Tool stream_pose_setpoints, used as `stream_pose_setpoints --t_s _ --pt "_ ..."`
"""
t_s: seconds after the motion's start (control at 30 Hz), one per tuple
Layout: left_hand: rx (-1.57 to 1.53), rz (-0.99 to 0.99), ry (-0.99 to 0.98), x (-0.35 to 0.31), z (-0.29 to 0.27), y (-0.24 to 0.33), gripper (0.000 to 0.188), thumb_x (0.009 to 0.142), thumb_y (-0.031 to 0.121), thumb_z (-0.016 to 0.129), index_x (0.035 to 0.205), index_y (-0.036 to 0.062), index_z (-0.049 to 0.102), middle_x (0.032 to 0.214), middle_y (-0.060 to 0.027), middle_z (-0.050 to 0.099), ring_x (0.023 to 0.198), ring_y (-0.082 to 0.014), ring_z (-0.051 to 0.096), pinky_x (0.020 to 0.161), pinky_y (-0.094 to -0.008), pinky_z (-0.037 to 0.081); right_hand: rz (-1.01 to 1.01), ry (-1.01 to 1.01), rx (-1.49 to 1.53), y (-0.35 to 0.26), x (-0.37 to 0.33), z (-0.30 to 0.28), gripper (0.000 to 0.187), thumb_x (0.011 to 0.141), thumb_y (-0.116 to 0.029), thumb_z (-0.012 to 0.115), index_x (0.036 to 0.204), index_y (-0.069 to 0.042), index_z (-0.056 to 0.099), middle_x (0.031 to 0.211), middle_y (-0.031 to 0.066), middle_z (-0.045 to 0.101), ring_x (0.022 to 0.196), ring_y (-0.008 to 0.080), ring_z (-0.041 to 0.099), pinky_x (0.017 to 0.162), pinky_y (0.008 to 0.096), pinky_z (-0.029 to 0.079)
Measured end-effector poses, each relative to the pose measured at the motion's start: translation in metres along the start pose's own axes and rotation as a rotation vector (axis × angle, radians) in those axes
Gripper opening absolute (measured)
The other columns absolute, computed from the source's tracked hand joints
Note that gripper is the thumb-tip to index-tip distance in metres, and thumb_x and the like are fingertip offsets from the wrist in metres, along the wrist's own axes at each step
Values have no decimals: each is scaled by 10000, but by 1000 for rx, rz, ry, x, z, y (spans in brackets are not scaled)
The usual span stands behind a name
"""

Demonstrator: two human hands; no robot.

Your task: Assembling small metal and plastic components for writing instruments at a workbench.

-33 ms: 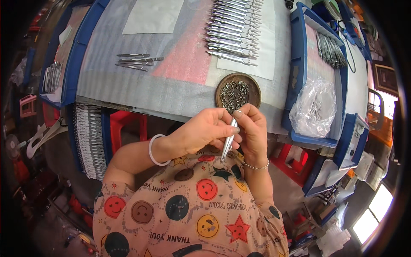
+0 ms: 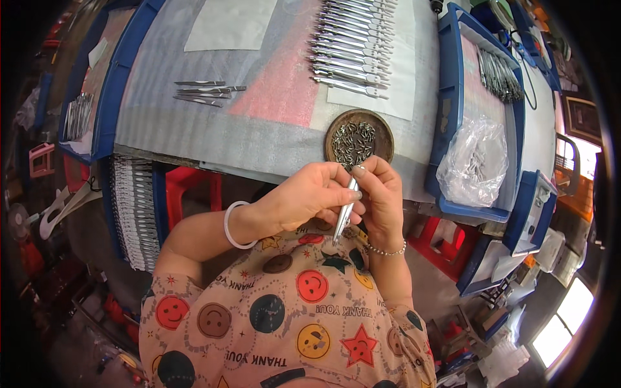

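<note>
In front of my chest, just off the table edge, I hold a slim silver metal tool [image 2: 343, 218] with a narrow pointed lower end. My left hand [image 2: 315, 194] pinches its shaft between thumb and fingers. At its upper end my right hand [image 2: 380, 192] closes with thumb and forefinger; any small piece between those fingertips is hidden. Just beyond my fingers stands a round brown bowl [image 2: 386, 132] with many small metal pins [image 2: 354, 141] in it. Farther back, a row of similar long silver tools [image 2: 352, 48] lies on white paper [image 2: 404, 71].
Several loose slim metal pieces [image 2: 202, 92] lie on the table's left part [image 2: 155, 126]. A blue tray [image 2: 451, 103] on the right holds a clear plastic bag [image 2: 475, 165] and bundled metal tools [image 2: 499, 76]. Another blue tray [image 2: 115, 84] stands left. Red stools [image 2: 446, 249] are below.
</note>
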State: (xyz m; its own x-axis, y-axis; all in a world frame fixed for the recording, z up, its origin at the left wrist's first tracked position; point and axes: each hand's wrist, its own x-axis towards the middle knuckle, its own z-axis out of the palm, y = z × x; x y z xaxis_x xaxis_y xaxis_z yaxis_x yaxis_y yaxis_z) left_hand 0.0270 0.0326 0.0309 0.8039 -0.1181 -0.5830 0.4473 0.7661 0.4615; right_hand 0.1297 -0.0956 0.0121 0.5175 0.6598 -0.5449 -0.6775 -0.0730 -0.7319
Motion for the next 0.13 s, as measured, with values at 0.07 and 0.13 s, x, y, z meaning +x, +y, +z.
stream_pose_setpoints --t_s 0.07,0.13 --pt "1 -19 0 2 -2 0 150 909 83 553 982 -19 470 885 -159 642 773 -210 670 625 -266 555 -6 7 27 2 1 0 125 862 -69 612 763 -58 536 677 -10 565 548 30 474 464 167 349" --pt "5 -49 6 4 -2 -1 156 912 85 549 997 -21 472 899 -165 640 786 -228 672 627 -282 562 -15 17 46 6 1 -4 129 862 -70 612 760 -54 534 679 -6 570 543 36 480 464 169 358"
